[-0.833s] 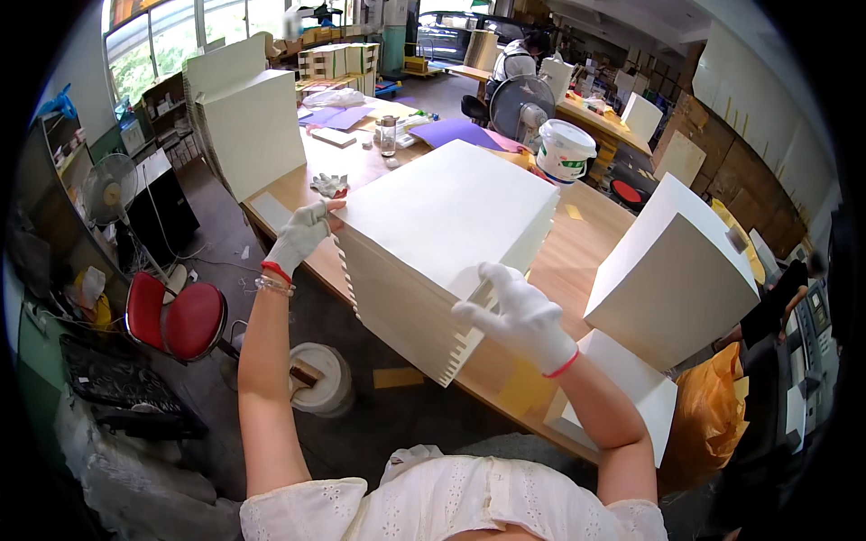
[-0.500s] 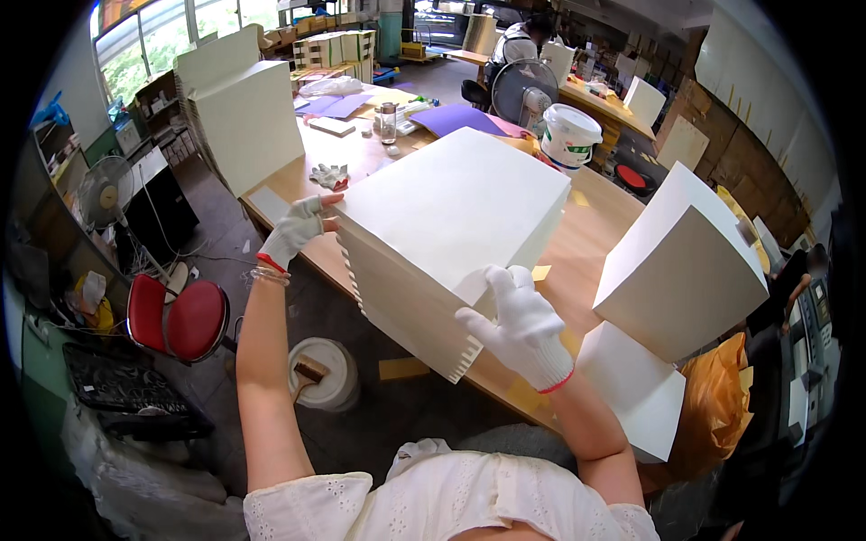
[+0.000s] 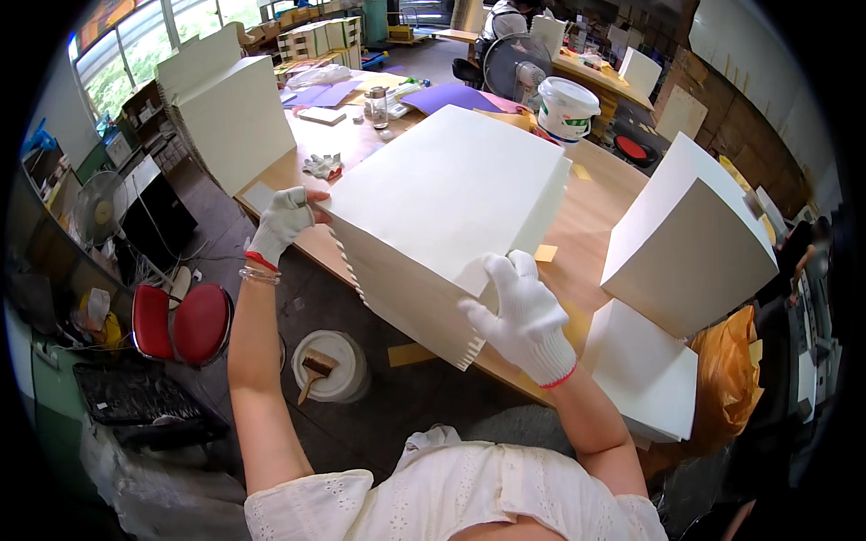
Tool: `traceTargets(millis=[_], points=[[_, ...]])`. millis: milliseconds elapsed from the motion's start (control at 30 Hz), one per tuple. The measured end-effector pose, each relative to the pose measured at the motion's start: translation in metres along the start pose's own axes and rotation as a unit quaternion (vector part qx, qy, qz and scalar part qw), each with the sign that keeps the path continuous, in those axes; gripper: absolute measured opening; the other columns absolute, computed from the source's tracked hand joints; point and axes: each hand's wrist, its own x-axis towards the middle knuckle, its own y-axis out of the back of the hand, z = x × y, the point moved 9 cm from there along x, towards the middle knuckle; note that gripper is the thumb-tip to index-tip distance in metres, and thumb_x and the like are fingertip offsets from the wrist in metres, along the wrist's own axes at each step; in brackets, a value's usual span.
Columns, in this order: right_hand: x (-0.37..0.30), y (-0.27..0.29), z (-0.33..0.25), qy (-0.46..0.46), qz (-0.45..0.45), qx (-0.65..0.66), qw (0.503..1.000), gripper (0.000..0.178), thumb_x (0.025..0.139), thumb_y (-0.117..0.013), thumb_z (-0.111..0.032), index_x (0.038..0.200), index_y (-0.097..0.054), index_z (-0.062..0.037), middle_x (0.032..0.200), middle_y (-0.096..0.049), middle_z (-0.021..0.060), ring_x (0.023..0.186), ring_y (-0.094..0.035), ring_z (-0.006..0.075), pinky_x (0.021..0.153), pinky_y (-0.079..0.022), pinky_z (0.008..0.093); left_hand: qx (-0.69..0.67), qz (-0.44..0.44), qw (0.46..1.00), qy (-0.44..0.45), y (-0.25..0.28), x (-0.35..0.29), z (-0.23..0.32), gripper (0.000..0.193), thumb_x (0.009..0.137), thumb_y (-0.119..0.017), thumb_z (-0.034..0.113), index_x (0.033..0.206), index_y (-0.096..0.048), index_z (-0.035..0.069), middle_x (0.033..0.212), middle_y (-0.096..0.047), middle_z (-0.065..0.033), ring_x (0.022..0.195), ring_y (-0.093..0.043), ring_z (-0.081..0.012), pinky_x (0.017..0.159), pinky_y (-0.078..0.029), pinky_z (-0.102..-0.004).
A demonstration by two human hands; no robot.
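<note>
A thick stack of white sheets stands in front of me at the table's near edge, its lower side edges notched like teeth. My left hand, in a white knit glove that leaves fingertips bare, grips its left corner. At the near right corner, my right hand in a white glove holds the stack, thumb on the front face and fingers around the side. Part of the stack's right side is hidden behind that hand.
More white stacks stand at right and back left. A loose glove, a glass jar and a white bucket are on the table. Below, a brush rests on a pail beside a red chair.
Both hands keep their hold on the stack's corners. The view has shifted slightly, with the table and the stack appearing a little higher. The stack itself shows little other movement.
</note>
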Motion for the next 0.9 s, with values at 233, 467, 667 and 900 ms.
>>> traceTargets(millis=[233,467,667,900], points=[[-0.006,-0.01,0.002,-0.014,0.005,-0.037,0.999,0.047,0.082,-0.068,-0.029,0.116,-0.045,-0.0053,0.105,-0.049,0.0291,0.053,-0.059,0.0338,0.044,-0.049,0.0387,-0.097,-0.003,0.994,0.048,-0.005,-0.005,0.01,0.03,0.081,-0.055,-0.011,0.109,-0.063,-0.007,0.1,-0.066,-0.0115,0.088,-0.069,-0.0226,0.08,-0.057,-0.0318],[-0.018,-0.025,0.002,-0.024,-0.025,-0.119,0.992,0.055,0.085,-0.065,-0.036,0.125,-0.044,-0.005,0.126,-0.044,0.0391,0.053,-0.064,0.0307,0.042,-0.05,0.0366,-0.043,-0.017,0.998,0.031,-0.001,-0.011,0.01,0.03,0.082,-0.06,-0.007,0.112,-0.061,-0.004,0.107,-0.064,-0.0087,0.096,-0.065,-0.0198,0.084,-0.055,-0.0316],[-0.026,-0.019,0.012,-0.03,0.003,0.0,1.0,0.054,0.085,-0.066,-0.033,0.129,-0.044,-0.0089,0.132,-0.04,0.0356,0.066,-0.065,0.0374,0.053,-0.054,0.0406,0.226,-0.095,0.969,-0.035,-0.037,0.013,0.078,0.042,0.089,-0.065,0.017,0.126,-0.055,0.0,0.122,-0.06,-0.011,0.117,-0.054,-0.0209,0.094,-0.045,-0.0317],[-0.083,0.012,0.047,-0.011,0.137,0.162,0.977,0.054,0.086,-0.067,-0.019,0.132,-0.043,-0.0062,0.132,-0.046,0.0233,0.107,-0.058,0.0401,0.083,-0.053,0.0397,0.512,-0.197,0.827,-0.119,-0.169,0.045,0.159,0.049,0.092,-0.053,0.037,0.133,-0.052,0.011,0.145,-0.043,-0.0123,0.135,-0.038,-0.0311,0.109,-0.032,-0.0418]])
